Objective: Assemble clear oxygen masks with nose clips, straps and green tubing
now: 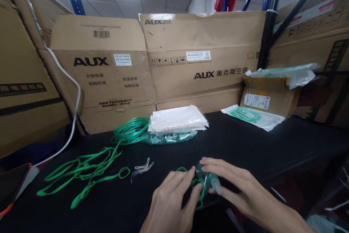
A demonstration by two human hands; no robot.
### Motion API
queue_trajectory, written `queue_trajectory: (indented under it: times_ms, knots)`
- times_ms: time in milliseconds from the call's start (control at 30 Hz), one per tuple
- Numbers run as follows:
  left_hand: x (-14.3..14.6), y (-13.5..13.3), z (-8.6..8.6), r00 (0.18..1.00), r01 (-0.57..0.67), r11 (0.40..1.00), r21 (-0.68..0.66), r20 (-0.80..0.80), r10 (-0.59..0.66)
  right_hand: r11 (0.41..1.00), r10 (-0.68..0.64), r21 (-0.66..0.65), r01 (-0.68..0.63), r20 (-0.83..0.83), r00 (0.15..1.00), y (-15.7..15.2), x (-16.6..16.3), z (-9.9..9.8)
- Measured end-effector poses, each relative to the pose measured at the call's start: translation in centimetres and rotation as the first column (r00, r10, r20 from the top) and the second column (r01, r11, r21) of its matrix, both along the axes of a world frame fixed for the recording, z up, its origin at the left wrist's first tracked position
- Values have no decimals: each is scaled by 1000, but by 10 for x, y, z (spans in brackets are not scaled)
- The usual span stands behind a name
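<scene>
A clear green-tinted oxygen mask point(200, 169) with a translucent connector lies near the table's front edge, between my hands. My right hand point(240, 184) is closed around it, fingers over the top and far side, thumb close to the connector. At the mask's left side, my left hand point(174, 196) pinches a green elastic strap point(202, 199) between thumb and index finger. Part of the mask and strap is hidden behind my fingers. To the left of my left hand lie small clear plastic clips point(144, 167) and a tangle of loose green straps point(87, 171).
Behind are coiled green tubing point(132, 130) and a stack of white packets point(178, 118). At the back right, a packaged tube point(247, 115) lies before a small carton point(268, 93). Large cardboard panels point(201, 36) wall off the black table point(109, 204). A white cable point(77, 105) hangs left.
</scene>
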State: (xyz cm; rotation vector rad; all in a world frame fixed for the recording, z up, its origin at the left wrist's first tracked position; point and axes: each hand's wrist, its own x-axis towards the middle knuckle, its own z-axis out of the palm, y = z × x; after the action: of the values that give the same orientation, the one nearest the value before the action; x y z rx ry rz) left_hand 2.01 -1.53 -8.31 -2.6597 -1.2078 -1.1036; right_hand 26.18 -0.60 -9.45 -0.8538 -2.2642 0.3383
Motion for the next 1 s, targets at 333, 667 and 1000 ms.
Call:
queue_trajectory:
  times_ms: [333,667,1000]
  knots:
    - [-5,1,7,1000,-9,989,-149,-14,7,999,-5,34,3,42,999,-13,-2,4]
    - [-3,-2,10,999,-46,996,-79,-32,44,989,-134,62,131,43,990,13,64,20]
    - [-4,-3,10,999,-32,996,-85,-6,31,984,-149,105,144,39,988,12,42,18]
